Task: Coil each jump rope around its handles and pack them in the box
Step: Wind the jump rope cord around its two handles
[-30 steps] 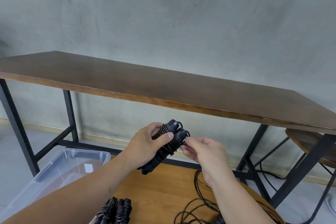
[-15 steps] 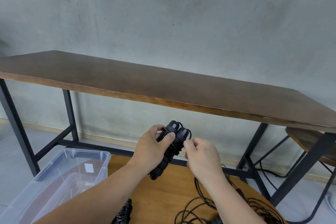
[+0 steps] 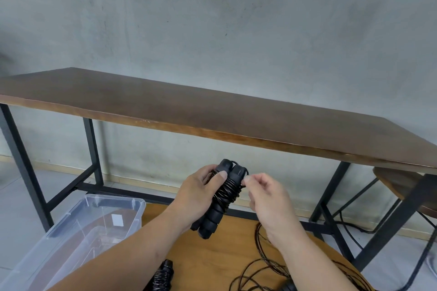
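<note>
My left hand [image 3: 197, 192] grips a black jump rope [image 3: 221, 198] whose two handles lie side by side, with thin cord wound round their upper half. My right hand [image 3: 264, 196] pinches the cord's end at the top right of the bundle. Both are held in the air above a light wooden table [image 3: 208, 255]. A clear plastic box [image 3: 78, 231] stands at the lower left. Another coiled jump rope [image 3: 163, 276] lies on the table under my left forearm. Loose black cords [image 3: 257, 271] sprawl on the table at the lower right.
A long dark wooden table [image 3: 212, 111] with black metal legs runs along the grey wall behind. A dark round stool [image 3: 406, 184] stands at the right, and black cables [image 3: 354, 227] trail on the floor beneath it.
The view has shifted, so more of the clear box shows. My right hand has opened a little and moved slightly right, still pinching the cord end. The left hand keeps its grip.
</note>
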